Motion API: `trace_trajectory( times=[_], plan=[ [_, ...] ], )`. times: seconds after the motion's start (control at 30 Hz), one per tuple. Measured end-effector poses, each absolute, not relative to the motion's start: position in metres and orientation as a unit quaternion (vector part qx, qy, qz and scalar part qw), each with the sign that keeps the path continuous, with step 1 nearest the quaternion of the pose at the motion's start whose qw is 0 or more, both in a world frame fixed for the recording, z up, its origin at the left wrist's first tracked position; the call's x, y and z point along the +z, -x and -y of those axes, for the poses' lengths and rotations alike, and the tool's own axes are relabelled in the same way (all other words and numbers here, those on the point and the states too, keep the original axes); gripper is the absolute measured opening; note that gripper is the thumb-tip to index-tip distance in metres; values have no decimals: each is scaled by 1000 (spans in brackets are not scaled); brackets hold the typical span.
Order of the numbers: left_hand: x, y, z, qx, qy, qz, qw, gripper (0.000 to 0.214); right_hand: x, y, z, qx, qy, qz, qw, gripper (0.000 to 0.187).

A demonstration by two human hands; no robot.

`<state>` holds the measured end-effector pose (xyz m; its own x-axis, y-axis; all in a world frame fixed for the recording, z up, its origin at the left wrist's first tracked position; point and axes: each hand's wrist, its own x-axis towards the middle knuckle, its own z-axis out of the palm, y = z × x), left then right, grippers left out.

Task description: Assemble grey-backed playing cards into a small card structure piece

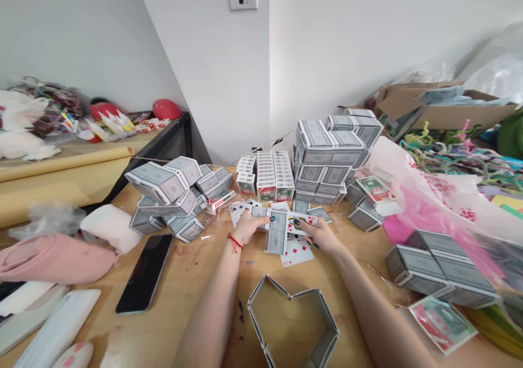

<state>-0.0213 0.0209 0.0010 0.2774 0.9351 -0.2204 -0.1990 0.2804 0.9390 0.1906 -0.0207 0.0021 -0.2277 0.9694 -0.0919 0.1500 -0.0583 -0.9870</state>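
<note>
My left hand, a red cord on its wrist, is closed with the thumb on grey-backed playing cards. One grey-patterned card stands upright across the others between my hands. My right hand pinches a face-up playing card with a court figure and red marks, its left end running behind the grey card. Under my hands lie loose cards, among them a diamond card and a black-suit card. Nearer to me, between my forearms, stands a heart-shaped outline of joined cards.
Behind my hands are rows of card boxes and a tall stack of card-covered blocks. More blocks stand left and right. A phone lies left, an opened card box right, beyond it a pink-and-white plastic bag.
</note>
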Motion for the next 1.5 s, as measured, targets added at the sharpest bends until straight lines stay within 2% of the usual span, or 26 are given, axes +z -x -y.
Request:
trace_trajectory(
  times=[0.53,0.73,0.97,1.5],
  plan=[
    [4,21,-19,378,-425,-465,678,38,6,-192,21,566,465,576,362,49],
    [4,20,-19,395,-434,-456,669,28,3,-193,20,578,461,573,354,48],
    [-1,18,-19,396,-435,-458,666,37,0,-194,20,577,464,573,351,48],
    [-2,12,-17,378,-428,-453,685,40,-4,-196,19,583,456,577,345,47]
  ],
)
